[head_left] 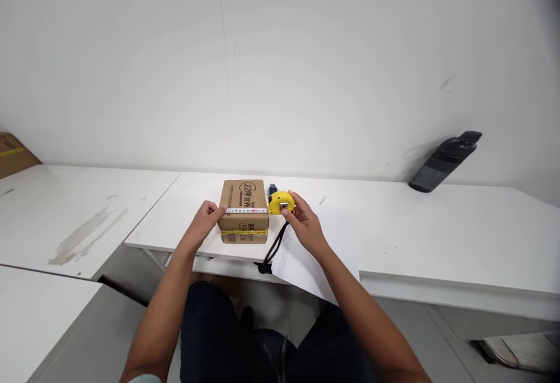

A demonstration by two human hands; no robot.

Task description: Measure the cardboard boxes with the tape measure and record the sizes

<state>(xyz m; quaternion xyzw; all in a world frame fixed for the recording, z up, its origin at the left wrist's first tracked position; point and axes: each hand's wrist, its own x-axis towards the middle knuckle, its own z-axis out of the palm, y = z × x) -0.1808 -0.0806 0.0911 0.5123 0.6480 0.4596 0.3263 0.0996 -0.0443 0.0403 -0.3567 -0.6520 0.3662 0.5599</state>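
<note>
A small cardboard box (244,196) with printed marks and yellow tape stands on the white table (394,225). My left hand (203,222) is closed on the box's left top edge, pinning the end of a white tape blade (247,211) that runs across the box's front top edge. My right hand (301,220) grips the yellow tape measure case (280,202) just right of the box. A black wrist strap (273,250) hangs from the case over the table's front edge.
A sheet of white paper (301,263) lies under my right hand and overhangs the front edge. A dark bottle (444,161) leans against the wall at the right. Another white table (65,220) stands to the left, a cardboard piece (13,153) at far left.
</note>
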